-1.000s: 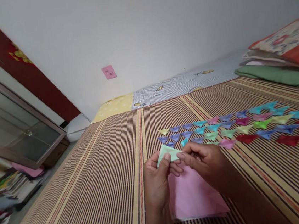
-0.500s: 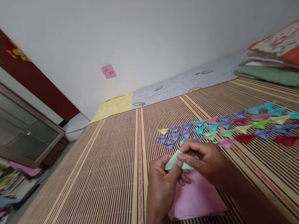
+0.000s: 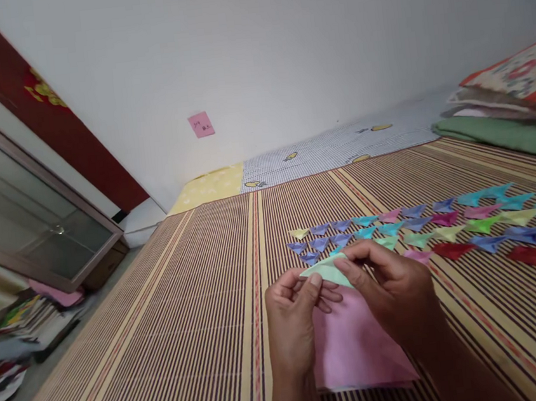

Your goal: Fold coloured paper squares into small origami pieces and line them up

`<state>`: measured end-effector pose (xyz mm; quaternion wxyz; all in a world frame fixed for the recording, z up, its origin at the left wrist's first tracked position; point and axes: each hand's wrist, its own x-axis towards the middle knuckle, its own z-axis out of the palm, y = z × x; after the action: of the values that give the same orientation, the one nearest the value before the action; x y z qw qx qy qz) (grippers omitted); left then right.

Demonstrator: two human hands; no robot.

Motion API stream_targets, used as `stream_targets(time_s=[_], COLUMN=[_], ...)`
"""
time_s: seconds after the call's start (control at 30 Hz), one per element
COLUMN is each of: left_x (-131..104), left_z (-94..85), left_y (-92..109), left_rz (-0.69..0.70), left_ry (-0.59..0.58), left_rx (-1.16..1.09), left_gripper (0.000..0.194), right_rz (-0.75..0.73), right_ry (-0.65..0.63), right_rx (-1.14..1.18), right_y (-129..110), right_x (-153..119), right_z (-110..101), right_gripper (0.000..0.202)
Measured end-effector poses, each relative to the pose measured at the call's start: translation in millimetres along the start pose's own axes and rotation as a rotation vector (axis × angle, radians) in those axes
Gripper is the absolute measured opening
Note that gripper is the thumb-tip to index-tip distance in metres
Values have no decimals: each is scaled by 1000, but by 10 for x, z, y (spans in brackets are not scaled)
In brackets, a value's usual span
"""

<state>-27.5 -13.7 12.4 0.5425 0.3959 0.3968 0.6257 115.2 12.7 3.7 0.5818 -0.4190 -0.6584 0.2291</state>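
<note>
A folded piece of pale green paper (image 3: pixel 329 270) is held up between both hands, above a stack of pink paper (image 3: pixel 355 351) on the striped mat. My left hand (image 3: pixel 294 312) pinches its left part, thumb on the front face. The thumb and fingers of my right hand (image 3: pixel 391 283) grip its upper right edge. Just beyond the hands lie rows of small folded paper shapes in blue, cyan, green, pink, red and yellow, among them a yellow one (image 3: pixel 299 233) at the left end and a dark red one (image 3: pixel 535 255) at the right.
The striped mat (image 3: pixel 184 311) covers the bed. Folded bedding (image 3: pixel 504 131) with a patterned pillow is piled at the back right. A pink note (image 3: pixel 201 124) is on the wall. At the left are a glass-paneled door (image 3: pixel 34 212) and stacked books (image 3: pixel 26 318).
My right hand has shifted right along the green paper, its thumb now away from my left thumb. More of the paper's face shows. The view has moved slightly.
</note>
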Motion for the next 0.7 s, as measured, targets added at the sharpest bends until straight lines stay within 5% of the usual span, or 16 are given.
stream_targets(time_s=[0.17,0.43,0.7], left_x=[-14,-14,8], left_z=[-1,75,14], left_y=[19,-26,-37], left_rz=[4,-56,-64], left_ry=[-53,-18,25], left_rx=[-1,87,-30], left_gripper=[16,17,19], right_rz=[260,296,297], right_ry=[-66,-65,-442], right_rx=[245,354,311], right_y=[-19,-60,-56], right_x=[-2,-1,77], right_z=[9,35,-79], right_gripper=[21,20,22])
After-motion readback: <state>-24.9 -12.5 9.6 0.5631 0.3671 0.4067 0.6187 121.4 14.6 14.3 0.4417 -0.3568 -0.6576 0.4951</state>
